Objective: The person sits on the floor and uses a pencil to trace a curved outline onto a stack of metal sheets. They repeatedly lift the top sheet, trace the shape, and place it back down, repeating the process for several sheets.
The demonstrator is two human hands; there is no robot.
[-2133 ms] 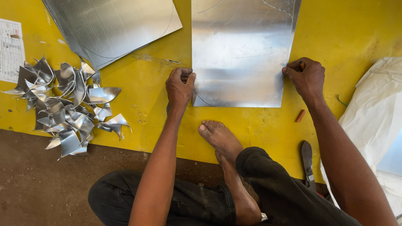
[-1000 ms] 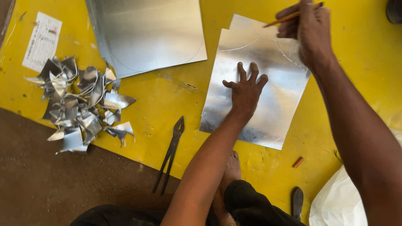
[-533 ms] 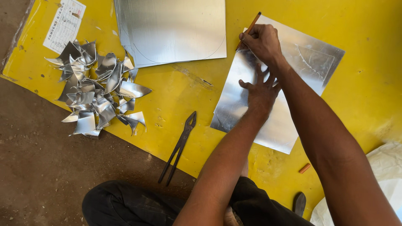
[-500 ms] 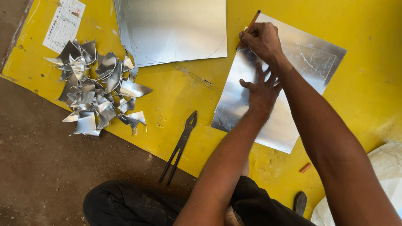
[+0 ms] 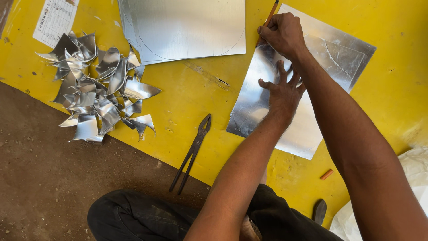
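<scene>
At the far left, a printed paper sheet [image 5: 55, 18] lies on the yellow mat [image 5: 191, 100], which covers a brown dirt floor [image 5: 49, 178]. Just right of the paper is a heap of curled metal offcuts [image 5: 96, 89], resting on the mat near its lower edge. Above and to the right of the heap lies a stack of flat metal sheets [image 5: 187, 27] with a curved line scribed on the top one. Below the stack, a pair of dark metal snips [image 5: 192, 152] lies closed on the mat, its handles reaching over the mat edge toward the floor.

Right of centre, a single metal sheet [image 5: 263, 111] lies flat and turned at an angle on the mat. The left hand [image 5: 283, 91] is open, fingers spread, palm pressed down on this sheet. The right hand [image 5: 285, 33] is closed around a pencil [image 5: 268, 20], with the tip placed at the sheet's upper left edge. The two hands are close together, the right just above the left.

Further right, a short orange stick [image 5: 327, 174] lies on the mat below the sheet. A white bag [image 5: 401, 192] occupies the lower right corner.
</scene>
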